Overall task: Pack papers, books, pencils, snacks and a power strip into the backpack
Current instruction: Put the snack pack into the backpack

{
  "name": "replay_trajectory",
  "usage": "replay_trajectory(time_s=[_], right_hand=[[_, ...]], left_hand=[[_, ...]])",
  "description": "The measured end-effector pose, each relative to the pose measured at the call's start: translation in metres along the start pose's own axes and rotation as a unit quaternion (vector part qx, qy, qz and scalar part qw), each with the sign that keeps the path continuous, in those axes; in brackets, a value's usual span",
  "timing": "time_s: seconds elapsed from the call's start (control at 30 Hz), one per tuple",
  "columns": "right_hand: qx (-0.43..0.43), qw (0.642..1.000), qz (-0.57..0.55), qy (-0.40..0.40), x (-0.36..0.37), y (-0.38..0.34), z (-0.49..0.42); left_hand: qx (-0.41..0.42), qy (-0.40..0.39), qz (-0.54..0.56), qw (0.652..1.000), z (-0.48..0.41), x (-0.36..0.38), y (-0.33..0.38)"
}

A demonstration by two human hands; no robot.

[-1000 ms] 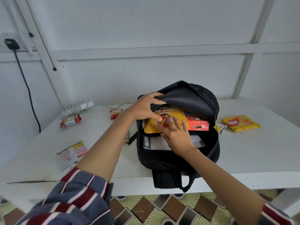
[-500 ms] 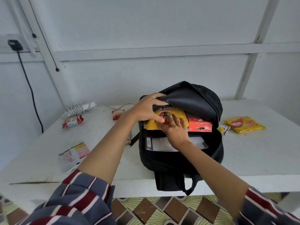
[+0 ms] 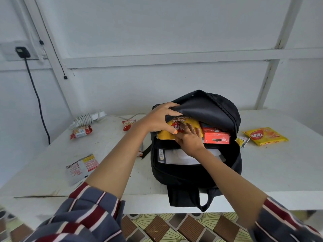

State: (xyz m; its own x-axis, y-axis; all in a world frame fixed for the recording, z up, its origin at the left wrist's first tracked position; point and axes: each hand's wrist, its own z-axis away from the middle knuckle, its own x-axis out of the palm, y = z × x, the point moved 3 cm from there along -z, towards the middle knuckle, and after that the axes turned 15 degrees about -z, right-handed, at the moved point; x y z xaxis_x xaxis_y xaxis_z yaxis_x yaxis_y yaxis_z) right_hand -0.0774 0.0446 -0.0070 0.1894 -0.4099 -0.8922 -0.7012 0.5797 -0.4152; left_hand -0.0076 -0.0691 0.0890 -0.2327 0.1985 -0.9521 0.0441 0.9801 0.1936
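Your left hand (image 3: 157,120) clamps its fingers on the black fabric backpack (image 3: 195,173) flap: lift higher. Your right hand (image 3: 190,140) presses straight, spread fingers on the yellow plastic snack packet (image 3: 165,135) beneath them, inside; push down evenly

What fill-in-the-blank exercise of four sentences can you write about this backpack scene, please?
1. The left hand grips the flap of the ____ backpack.
2. The right hand presses on a ____ snack bag inside it.
3. Beside that bag, also inside, sits a ____ box.
4. The power strip lies on the ____, outside the backpack.
Missing words: black; yellow; red; table.
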Motion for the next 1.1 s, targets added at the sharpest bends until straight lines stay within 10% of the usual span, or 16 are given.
replay_trajectory(time_s=[0.6,0.83,1.1], right_hand=[[-0.024,0.997,-0.072,0.016,-0.014,-0.003,0.012],[-0.112,0.942,-0.316,-0.032,-0.069,-0.013,0.067],[-0.088,0.866,-0.426,0.247,-0.160,0.022,0.090]], left_hand=[[-0.021,-0.030,-0.028,0.999,0.012,0.001,0.009],[-0.040,0.010,-0.049,0.998,0.015,0.005,0.016],[-0.081,0.195,0.122,0.970,0.028,0.003,0.031]])
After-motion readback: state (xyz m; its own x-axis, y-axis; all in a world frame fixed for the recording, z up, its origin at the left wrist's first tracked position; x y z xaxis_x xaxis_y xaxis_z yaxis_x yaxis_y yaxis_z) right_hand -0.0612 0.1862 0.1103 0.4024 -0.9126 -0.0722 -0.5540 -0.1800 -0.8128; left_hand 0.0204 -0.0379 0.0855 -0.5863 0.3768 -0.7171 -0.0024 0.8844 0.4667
